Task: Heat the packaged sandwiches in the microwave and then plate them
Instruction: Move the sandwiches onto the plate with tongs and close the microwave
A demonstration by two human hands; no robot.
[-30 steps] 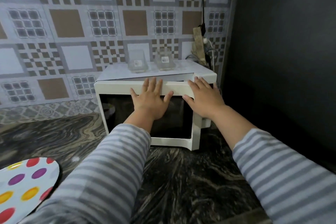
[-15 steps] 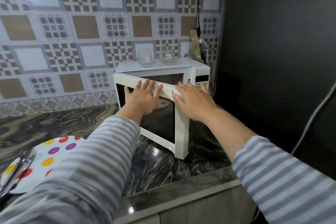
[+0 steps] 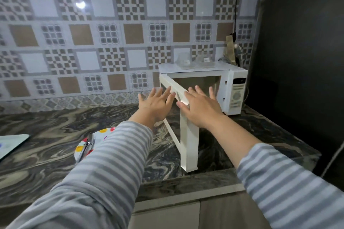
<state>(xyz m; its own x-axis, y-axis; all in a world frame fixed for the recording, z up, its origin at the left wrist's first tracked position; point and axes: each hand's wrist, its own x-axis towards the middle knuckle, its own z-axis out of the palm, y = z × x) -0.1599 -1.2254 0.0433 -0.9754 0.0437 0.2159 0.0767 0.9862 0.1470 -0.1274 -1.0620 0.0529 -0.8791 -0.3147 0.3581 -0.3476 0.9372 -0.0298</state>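
A white microwave [image 3: 236,87] stands at the back right of the counter. Its door [image 3: 189,147] is swung wide open towards me. My left hand [image 3: 155,105] is spread flat with straight fingers against the door's outer face. My right hand [image 3: 201,107] lies open over the door's top front corner, fingers straight. Two clear plastic sandwich packages [image 3: 186,62] sit on top of the microwave. A plate with coloured dots [image 3: 83,147] lies on the counter at the left, partly hidden by my left sleeve. The oven cavity looks dim; I see nothing in it.
Metal cutlery [image 3: 87,147] rests on the dotted plate. A pale board or tray [image 3: 11,145] pokes in at the far left. The dark marble counter [image 3: 46,128] ends at a front edge near me. A dark wall [image 3: 305,42] rises on the right.
The microwave door has swung from nearly closed to wide open, with both hands following it. My view has pulled back and turned left, so more counter and the plate show.
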